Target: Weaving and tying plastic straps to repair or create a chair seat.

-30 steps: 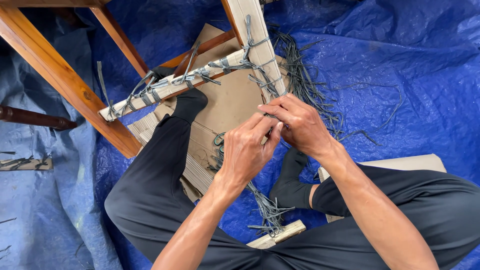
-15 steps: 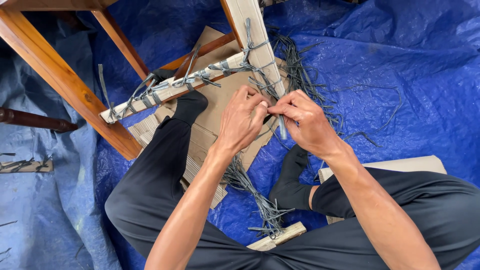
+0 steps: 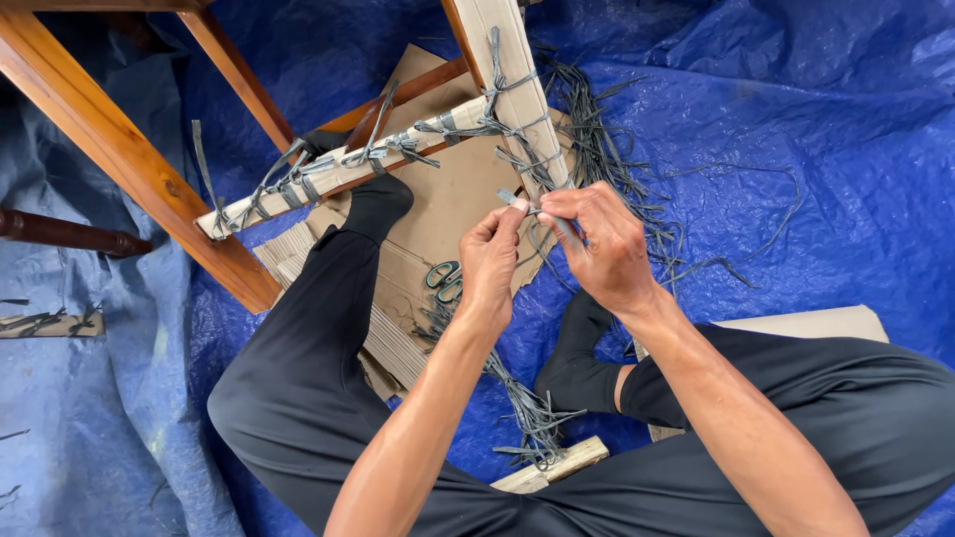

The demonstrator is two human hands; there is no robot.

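Two hands [image 3: 552,254], one pair of scissors [image 3: 445,280] — two cardboard-wrapped rails [image 3: 512,80].

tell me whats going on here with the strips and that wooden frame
A person sits on a blue tarp with a pale wooden frame piece before them, wrapped with grey strips. The left hand and right hand pinch one grey strip between their fingers beside the frame. Green-handled scissors lie on the cardboard below, and loose strips trail between the legs.
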